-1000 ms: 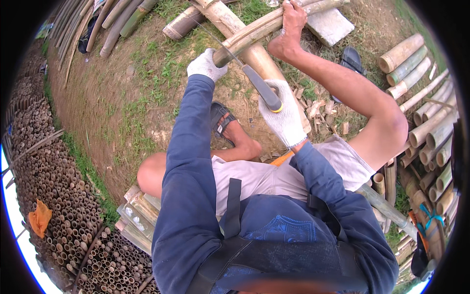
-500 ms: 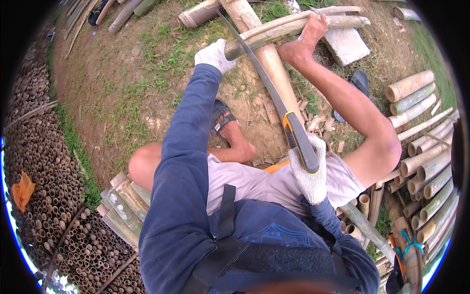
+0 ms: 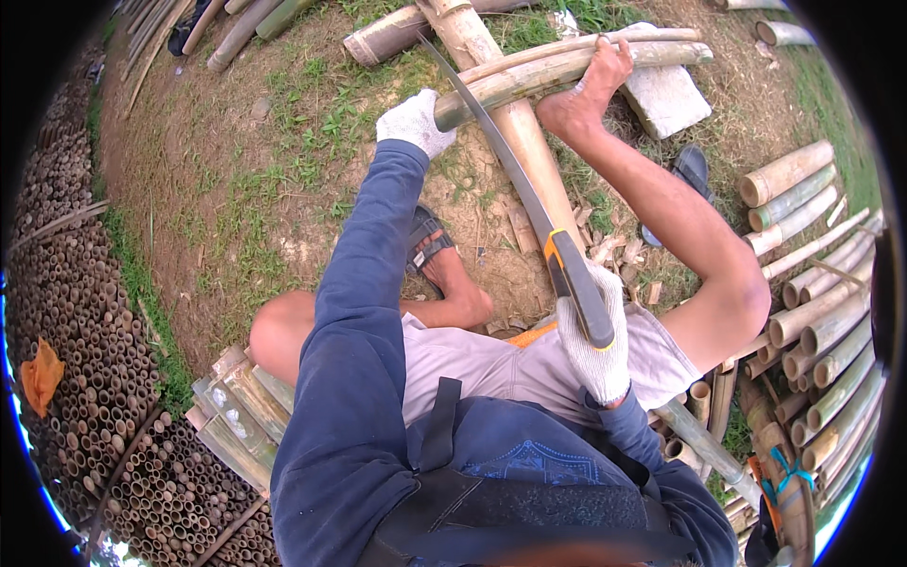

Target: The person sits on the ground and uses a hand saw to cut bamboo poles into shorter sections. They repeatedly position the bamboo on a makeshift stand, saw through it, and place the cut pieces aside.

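Note:
My left hand (image 3: 416, 124), in a white knit glove, is closed around the left end of a bamboo pole (image 3: 529, 79). In my right hand (image 3: 599, 342), also gloved, is the grey and yellow handle of a hand saw (image 3: 510, 156). The saw's long curved blade crosses the pole just right of my left hand; whether it has cut in cannot be made out. The pole lies across a thicker peeled bamboo log (image 3: 535, 151). My bare right foot (image 3: 590, 85) presses on the pole, with a thinner bamboo strip (image 3: 652, 35) lying along its far side.
A pale block (image 3: 666, 99) sits under the pole's right end. Cut bamboo lengths (image 3: 789, 175) lie at the right, above a larger bamboo stack (image 3: 831, 350). Many bamboo tubes (image 3: 85, 340) are piled at the left. A loose sandal (image 3: 693, 170) and wood chips (image 3: 619, 250) lie on the ground.
The saw and my right hand have shifted slightly toward my body. My left hand keeps its hold on the pole, and my foot stays on it.

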Demonstrator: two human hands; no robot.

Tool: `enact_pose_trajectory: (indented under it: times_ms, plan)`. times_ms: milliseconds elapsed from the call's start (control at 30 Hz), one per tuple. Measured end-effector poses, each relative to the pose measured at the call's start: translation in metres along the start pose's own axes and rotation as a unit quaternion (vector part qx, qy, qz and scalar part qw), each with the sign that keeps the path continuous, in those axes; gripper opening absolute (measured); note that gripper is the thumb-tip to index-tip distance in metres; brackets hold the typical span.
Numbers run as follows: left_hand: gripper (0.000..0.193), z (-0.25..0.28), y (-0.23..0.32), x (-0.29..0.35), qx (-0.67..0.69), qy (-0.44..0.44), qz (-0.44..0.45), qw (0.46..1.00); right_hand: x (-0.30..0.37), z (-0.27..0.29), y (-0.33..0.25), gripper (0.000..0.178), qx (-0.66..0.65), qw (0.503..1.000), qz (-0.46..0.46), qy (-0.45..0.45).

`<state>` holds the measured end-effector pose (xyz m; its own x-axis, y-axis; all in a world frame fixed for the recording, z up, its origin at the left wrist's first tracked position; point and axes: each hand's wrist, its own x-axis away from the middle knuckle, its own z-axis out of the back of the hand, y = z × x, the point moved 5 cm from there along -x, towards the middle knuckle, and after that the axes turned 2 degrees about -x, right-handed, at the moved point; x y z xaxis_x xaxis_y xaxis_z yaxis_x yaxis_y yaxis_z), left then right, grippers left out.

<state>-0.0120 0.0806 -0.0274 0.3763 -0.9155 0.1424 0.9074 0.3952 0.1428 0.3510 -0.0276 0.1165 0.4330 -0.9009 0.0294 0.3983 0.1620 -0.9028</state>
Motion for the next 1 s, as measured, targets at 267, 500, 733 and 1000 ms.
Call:
enact_pose_trajectory:
  times_ms: [267, 500, 733, 1000]
  plan:
    - [0.065, 0.006, 0.004, 0.003, 0.01, -0.014, 0.018, 1.0, -0.148, -0.102, 0.046, 0.047, -0.155, 0.983, 0.098, 0.014]
    - [0.118, -0.002, -0.007, -0.017, 0.118, -0.12, -0.051, 0.984, -0.124, -0.095, 0.053, 0.049, -0.174, 0.981, 0.082, 0.035]
    - [0.131, 0.002, -0.007, -0.034, 0.035, -0.211, -0.104, 0.971, -0.129, -0.103, 0.053, 0.05, -0.176, 0.98, 0.083, 0.05]
    - [0.1, 0.004, 0.003, -0.007, 0.034, -0.12, 0.043, 0.991, -0.128, -0.097, 0.041, 0.05, -0.167, 0.981, 0.092, 0.033]
